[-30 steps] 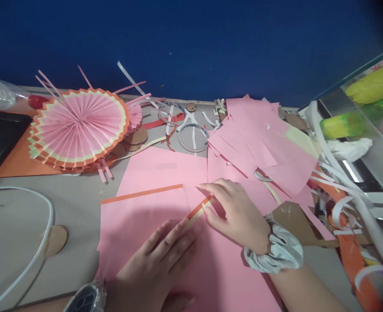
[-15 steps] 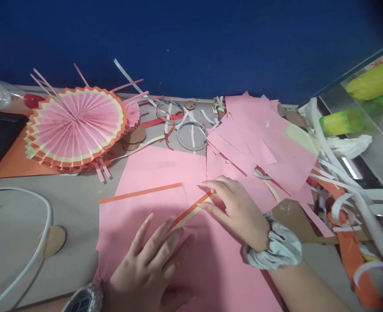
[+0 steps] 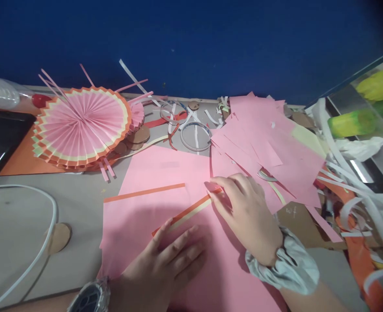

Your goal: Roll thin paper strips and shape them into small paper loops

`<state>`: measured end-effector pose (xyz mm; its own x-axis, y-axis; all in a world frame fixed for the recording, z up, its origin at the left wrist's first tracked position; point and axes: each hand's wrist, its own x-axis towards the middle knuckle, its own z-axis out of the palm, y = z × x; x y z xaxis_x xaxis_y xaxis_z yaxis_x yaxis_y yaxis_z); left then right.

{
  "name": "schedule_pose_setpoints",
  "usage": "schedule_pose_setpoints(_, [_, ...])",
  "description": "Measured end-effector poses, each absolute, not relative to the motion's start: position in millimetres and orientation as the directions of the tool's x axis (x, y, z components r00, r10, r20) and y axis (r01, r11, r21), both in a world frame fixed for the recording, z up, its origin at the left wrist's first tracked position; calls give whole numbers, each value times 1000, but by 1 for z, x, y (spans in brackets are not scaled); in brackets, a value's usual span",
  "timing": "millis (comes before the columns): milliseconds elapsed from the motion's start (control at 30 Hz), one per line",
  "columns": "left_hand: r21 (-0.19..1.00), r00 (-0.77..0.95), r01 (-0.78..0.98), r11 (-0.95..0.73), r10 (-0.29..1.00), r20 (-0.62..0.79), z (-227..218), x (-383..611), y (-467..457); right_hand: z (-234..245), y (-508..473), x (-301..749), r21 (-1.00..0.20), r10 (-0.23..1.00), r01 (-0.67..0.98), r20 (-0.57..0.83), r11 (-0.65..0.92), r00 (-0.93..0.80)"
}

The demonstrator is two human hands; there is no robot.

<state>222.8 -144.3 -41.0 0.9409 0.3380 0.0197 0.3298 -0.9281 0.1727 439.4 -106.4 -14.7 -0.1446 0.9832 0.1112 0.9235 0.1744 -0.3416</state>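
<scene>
Sheets of pink paper (image 3: 152, 173) lie in front of me, one with an orange strip (image 3: 145, 193) along its upper edge. Slanting across the sheets is a second edge with an orange and a pale yellow paper strip (image 3: 191, 211) side by side. My left hand (image 3: 165, 260) lies flat with fingers spread, its fingertips at the lower left end of the paper strip. At the upper right end, my right hand (image 3: 243, 208) pinches the strip's edge between thumb and forefinger.
A pleated pink paper rosette (image 3: 83, 121) stands at the back left. Cut pink paper (image 3: 263, 125) is heaped at the back right, near tape rings (image 3: 196, 135) and white scraps. A white cable (image 3: 53, 216) and a cardboard disc (image 3: 59, 238) lie left. A blue wall (image 3: 191, 43) rises behind.
My left hand has shifted down and its forefinger now lies at the strip's lower left end, uncovering more of the strip. My right hand has moved slightly right. The whole view shifted a little.
</scene>
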Motion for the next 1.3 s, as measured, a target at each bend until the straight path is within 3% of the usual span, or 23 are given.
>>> schedule_pose_setpoints(133, [161, 945, 323, -933, 328, 6, -42, 223, -146, -9, -116, 421, -555, 972, 811, -20, 184, -234])
schedule_pose_setpoints(267, [154, 944, 324, -933, 329, 3, -43, 223, -146, -14, -120, 411, -640, 941, 744, -92, 195, -325])
schedule_pose_setpoints(1033, [177, 960, 248, -952, 267, 88, -43, 223, -146, -20, -115, 412, -648, 945, 739, -92, 183, -315])
schedule_pose_setpoints(1300, [230, 962, 253, -940, 269, 40, -38, 223, -143, -19, -117, 411, -630, 950, 755, -87, 180, -299])
